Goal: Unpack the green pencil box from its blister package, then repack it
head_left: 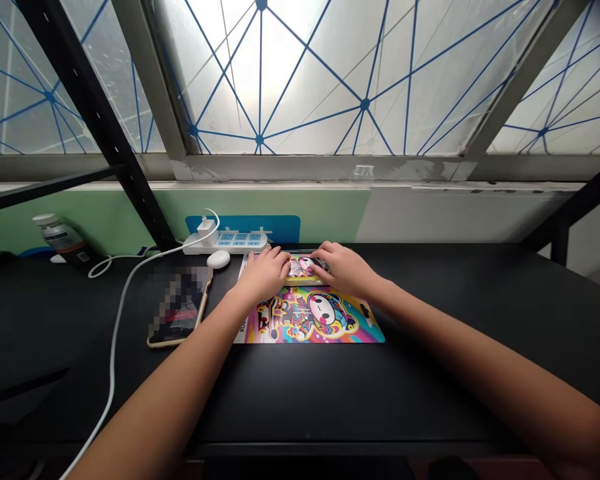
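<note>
Beneath left hand [263,273] and right hand [347,268], any pinching indiscernible, a flat, yellow-edged, cartoon-printed case [303,268], probably light and stiff, is best held by its ends.

The printed panel [325,317] looks smooth, the desk [380,393] matt.

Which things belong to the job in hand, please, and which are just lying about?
Seemingly the job: yellow-edged rectangular cartoon item; multicoloured cartoon mat.

Lying about: gold-edged dark phone; white oval object; white power strip; dark white-capped bottle; white cable.
</note>
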`<state>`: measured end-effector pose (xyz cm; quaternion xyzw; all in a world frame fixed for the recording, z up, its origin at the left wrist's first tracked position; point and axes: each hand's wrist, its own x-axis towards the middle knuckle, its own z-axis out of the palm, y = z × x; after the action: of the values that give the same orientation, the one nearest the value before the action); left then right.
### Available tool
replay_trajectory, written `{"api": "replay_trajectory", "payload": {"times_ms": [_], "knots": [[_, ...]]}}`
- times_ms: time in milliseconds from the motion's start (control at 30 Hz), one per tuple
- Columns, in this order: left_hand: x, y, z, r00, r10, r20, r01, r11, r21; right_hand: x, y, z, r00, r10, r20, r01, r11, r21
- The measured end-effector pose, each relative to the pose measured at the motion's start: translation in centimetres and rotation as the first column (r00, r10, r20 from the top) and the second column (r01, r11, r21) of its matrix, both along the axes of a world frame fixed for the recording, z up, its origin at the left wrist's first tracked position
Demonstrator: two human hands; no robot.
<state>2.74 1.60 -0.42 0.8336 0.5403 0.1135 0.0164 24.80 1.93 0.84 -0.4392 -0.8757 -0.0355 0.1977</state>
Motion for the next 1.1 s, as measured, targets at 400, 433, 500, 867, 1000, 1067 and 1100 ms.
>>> {"api": "replay_trajectory", "payload": {"times_ms": [400, 433, 500, 867, 1000, 1067, 1100], "knots": [[0.6, -0.3, -0.2, 1.000, 0.018, -0.012, -0.017, 1.000, 0.021, 3.4, 3.1, 1.1, 0.998, 0.000, 0.062, 0.020, 0.943, -0.331], [0.6, -0.3, -0.1, 1.000, 0.015, -0.011, -0.015, 1.000, 0.018, 3.6, 3.3, 1.3, 0.997, -0.007, 0.076, 0.034, 0.935, -0.353], [0.6, -0.3, -0.1, 1.000, 0.008, -0.010, -0.008, 1.000, 0.014, 3.9, 3.5, 1.6, 0.995, -0.018, 0.097, 0.055, 0.919, -0.390], [0.7, -0.5, -0.2, 0.999, 0.012, 0.035, -0.014, 0.999, 0.046, 3.5, 3.4, 1.5, 0.994, -0.038, 0.106, 0.074, 0.929, -0.363], [0.5, -0.4, -0.1, 0.997, 0.035, 0.064, -0.040, 0.996, 0.077, 3.4, 3.1, 1.3, 0.995, -0.052, 0.086, 0.075, 0.954, -0.291], [0.1, -0.3, 0.1, 0.996, 0.046, 0.074, -0.053, 0.994, 0.096, 3.4, 3.0, 1.0, 0.995, -0.062, 0.076, 0.080, 0.965, -0.250], [-0.1, -0.2, 0.2, 0.996, 0.049, 0.078, -0.057, 0.993, 0.105, 3.5, 2.9, 0.9, 0.995, -0.067, 0.072, 0.082, 0.970, -0.227]]}}
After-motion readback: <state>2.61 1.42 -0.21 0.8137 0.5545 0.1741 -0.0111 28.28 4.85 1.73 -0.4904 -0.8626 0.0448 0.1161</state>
